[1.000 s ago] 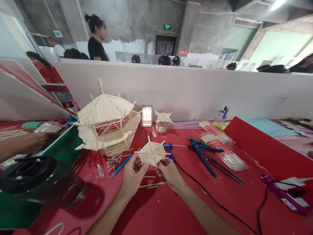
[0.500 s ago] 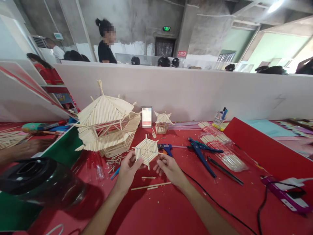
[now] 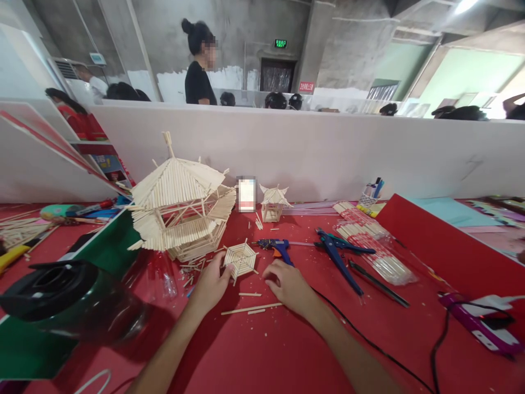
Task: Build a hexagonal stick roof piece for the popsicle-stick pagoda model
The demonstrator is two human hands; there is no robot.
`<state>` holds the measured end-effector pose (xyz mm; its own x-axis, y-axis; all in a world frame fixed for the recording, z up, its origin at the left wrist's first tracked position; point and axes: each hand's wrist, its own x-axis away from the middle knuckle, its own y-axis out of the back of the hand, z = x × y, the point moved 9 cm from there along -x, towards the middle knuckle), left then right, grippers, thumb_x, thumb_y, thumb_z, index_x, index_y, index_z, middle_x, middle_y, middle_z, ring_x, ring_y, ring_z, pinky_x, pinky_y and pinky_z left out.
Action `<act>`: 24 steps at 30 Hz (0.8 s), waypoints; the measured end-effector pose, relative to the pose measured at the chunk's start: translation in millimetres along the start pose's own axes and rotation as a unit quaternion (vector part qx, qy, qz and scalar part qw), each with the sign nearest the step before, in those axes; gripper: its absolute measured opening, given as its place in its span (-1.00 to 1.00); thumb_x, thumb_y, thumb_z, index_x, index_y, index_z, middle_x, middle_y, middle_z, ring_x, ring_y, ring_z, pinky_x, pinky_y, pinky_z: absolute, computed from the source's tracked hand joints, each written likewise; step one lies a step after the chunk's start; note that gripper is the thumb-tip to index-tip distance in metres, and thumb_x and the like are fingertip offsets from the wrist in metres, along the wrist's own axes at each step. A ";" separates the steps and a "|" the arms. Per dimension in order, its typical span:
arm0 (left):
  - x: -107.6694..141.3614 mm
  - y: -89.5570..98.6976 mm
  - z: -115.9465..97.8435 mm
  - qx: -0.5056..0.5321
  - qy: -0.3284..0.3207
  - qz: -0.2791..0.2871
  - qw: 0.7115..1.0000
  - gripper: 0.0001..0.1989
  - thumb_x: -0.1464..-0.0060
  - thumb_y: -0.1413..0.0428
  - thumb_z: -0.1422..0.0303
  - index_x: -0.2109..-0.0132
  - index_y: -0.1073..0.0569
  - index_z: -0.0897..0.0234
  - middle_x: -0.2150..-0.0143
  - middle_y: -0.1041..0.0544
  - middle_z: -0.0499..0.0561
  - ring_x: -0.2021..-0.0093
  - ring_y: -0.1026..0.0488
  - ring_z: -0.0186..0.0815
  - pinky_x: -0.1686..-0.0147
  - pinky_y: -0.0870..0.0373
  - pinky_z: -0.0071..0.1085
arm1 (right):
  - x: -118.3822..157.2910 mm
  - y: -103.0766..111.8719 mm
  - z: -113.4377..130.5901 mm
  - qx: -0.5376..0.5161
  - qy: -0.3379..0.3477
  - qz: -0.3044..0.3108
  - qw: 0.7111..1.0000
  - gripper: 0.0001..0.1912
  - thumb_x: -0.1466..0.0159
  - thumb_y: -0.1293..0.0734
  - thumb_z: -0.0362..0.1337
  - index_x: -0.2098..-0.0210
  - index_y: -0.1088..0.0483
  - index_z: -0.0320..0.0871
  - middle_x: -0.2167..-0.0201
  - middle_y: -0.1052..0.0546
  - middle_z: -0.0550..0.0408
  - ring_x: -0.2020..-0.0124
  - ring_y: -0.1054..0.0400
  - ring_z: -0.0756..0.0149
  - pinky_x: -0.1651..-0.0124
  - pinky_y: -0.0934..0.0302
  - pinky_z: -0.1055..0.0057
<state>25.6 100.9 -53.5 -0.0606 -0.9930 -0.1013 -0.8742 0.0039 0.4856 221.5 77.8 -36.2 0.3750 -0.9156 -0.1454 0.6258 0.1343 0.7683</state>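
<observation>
My left hand [image 3: 213,282] pinches a flat hexagonal web of wooden sticks [image 3: 241,259] by its left edge, tilted just above the red table. My right hand [image 3: 289,285] is off the web, its fingers loosely bent and apart, with nothing visible in them. Right behind it lies a blue glue gun [image 3: 278,245] with an orange trigger, its handle partly hidden by the hand. In front of the hands rest a long stick [image 3: 251,308] and a short stick [image 3: 250,294]. Behind the left hand stands a large stick pavilion [image 3: 180,202]; a small stick pavilion [image 3: 274,203] is further back.
Blue cutting pliers [image 3: 338,265], a dark slim tool [image 3: 379,284] and bagged sticks [image 3: 379,246] lie to the right. A dark bottle [image 3: 77,301] stands at the left. A black cord [image 3: 365,339] crosses the right side to near a purple power strip [image 3: 478,328]. A white partition [image 3: 320,158] runs behind.
My right hand has let go of the web and sits near the glue gun. The left hand has lowered the web slightly leftward. A neighbour's hand at the left has gone from view.
</observation>
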 end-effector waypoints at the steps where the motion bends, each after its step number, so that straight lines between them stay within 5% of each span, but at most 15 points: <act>1: 0.0 0.5 0.0 -0.031 -0.003 0.002 1.000 -0.58 -0.18 0.01 0.22 -0.13 -0.34 0.33 0.00 -0.55 0.21 0.01 -0.51 -0.09 -0.04 -0.39 -0.14 | 0.8 -0.6 0.8 -0.002 0.001 0.002 1.000 -0.87 -0.22 -0.35 -0.46 0.28 -0.49 -0.12 0.27 -0.49 0.10 0.27 -0.39 0.35 0.20 -0.17 0.47; 7: 0.2 3.4 -7.9 -0.176 -0.017 0.000 0.984 -0.57 -0.16 0.01 0.32 -0.15 -0.38 0.34 -0.09 -0.52 0.24 -0.09 -0.45 -0.06 -0.12 -0.31 -0.13 | 6.4 -16.5 21.5 0.001 0.029 0.052 0.998 -0.96 -0.24 -0.41 -0.28 0.30 -0.50 -0.11 0.29 -0.50 0.11 0.28 -0.38 0.32 0.26 -0.13 0.46; 11: 1.3 0.0 -10.1 -0.224 -0.025 0.011 0.974 -0.58 -0.17 0.00 0.35 -0.16 -0.40 0.32 -0.10 -0.52 0.23 -0.10 -0.45 -0.08 -0.13 -0.31 -0.16 | 9.7 -26.7 31.5 0.019 0.051 0.076 0.996 -0.94 -0.29 -0.34 -0.37 0.29 -0.48 -0.13 0.28 -0.50 0.10 0.27 -0.38 0.32 0.27 -0.09 0.45; 24: 6.8 -7.6 -17.0 -0.262 -0.044 0.043 0.963 -0.70 -0.20 -0.03 0.39 -0.06 -0.44 0.28 -0.02 -0.52 0.17 -0.01 -0.47 -0.14 0.01 -0.35 -0.28 | 3.2 -16.8 16.0 -0.054 0.013 0.014 0.998 -0.89 -0.31 -0.26 -0.45 0.24 -0.37 -0.15 0.31 -0.52 0.10 0.31 -0.37 0.32 0.25 -0.12 0.45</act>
<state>40.0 92.1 -43.1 -0.1824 -0.9778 -0.1035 -0.5028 0.0023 0.8644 201.2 66.6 -39.6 0.4108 -0.9007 -0.1417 0.6844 0.2019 0.7005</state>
